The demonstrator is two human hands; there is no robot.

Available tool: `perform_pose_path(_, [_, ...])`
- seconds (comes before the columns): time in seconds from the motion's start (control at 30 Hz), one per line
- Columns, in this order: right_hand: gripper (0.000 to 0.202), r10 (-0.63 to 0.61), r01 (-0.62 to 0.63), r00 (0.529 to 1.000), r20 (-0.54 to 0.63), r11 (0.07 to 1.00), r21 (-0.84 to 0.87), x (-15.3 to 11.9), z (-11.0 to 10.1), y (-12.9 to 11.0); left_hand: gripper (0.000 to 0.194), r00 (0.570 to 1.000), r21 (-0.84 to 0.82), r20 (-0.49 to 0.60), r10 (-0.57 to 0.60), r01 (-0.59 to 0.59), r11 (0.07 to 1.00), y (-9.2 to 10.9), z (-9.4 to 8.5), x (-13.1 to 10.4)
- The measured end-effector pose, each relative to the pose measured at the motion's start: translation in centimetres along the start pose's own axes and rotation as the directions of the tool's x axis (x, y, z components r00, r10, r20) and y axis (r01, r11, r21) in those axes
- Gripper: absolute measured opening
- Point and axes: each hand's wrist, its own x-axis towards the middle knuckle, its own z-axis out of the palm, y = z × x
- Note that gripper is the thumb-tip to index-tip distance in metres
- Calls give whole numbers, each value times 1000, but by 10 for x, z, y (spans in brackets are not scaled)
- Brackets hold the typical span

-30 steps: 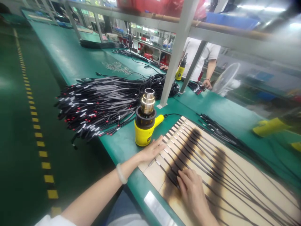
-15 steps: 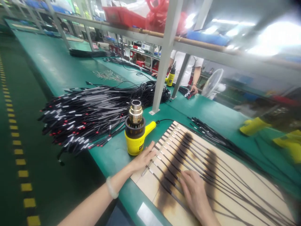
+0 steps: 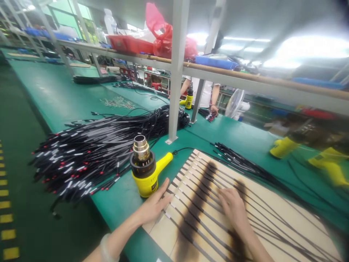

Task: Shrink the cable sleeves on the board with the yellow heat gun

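Note:
Several black cables (image 3: 203, 211) lie side by side across a pale wooden board (image 3: 152, 226) with two dark scorched bands. My left hand (image 3: 155, 205) rests at the board's left edge by the cable ends, its thumb and fingers apart and nothing held. Over the cables in the middle of the board is my right hand (image 3: 233, 205), fingers bent and close together; whatever is under its fingertips is too small to make out. A yellow heat gun (image 3: 144, 178) stands nozzle up just beyond my left hand.
A large bundle of black cables (image 3: 89, 149) lies at the left. More cables (image 3: 240, 162) lie behind the board. A metal post (image 3: 176, 80) carries a shelf. Yellow heat guns (image 3: 286, 147) are at the right. Across the table, a person's hand (image 3: 214, 110) touches cables.
The view has shifted, so the table sits lower and further left. My right hand has moved up and across the cables, away from the near side. My left hand stays near the board's left edge.

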Motion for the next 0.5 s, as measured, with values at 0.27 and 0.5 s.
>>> perform_pose_path(0.27, [23, 45, -46, 999, 23, 999, 23, 39, 23, 7, 81, 1000, 78, 0, 26, -25, 997, 6, 1, 0])
perform_pose_path(0.5, [25, 92, -91, 989, 112, 996, -9, 64, 36, 21, 79, 999, 90, 15, -46, 45, 995, 11, -2, -10])
